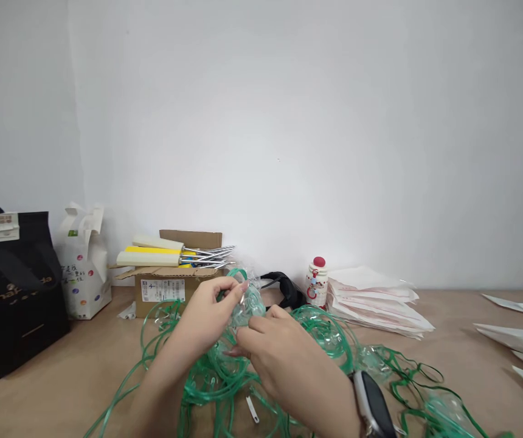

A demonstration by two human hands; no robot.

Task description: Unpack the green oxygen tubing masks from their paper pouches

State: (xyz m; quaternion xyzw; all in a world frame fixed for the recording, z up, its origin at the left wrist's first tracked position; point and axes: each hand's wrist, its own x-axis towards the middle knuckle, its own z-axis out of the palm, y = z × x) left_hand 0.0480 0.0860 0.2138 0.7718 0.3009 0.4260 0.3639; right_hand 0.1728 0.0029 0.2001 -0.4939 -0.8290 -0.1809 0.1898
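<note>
Between my two hands, above the table, is a clear, green-tinted oxygen mask [253, 302] with crinkled see-through plastic about it. My left hand [213, 307] pinches its left side, thumb and fingers pressed together. My right hand [273, 344], with a watch on the wrist, has curled fingers closed at the lower right of the mask; its fingertips are partly hidden. Beneath both hands lies a tangle of green tubing [216, 389], with more clear plastic pieces among the loops. A small white strip [252, 409] rests on the table below the right hand.
Behind the hands stands a cardboard box [163, 295] with several long-handled metal tools. A black bag [13, 292] and white paper bag [87, 274] are left. Further right are a black strap-like item [291, 292], white bottle [317, 286], paper sleeves [371, 298] and green straps [407, 371].
</note>
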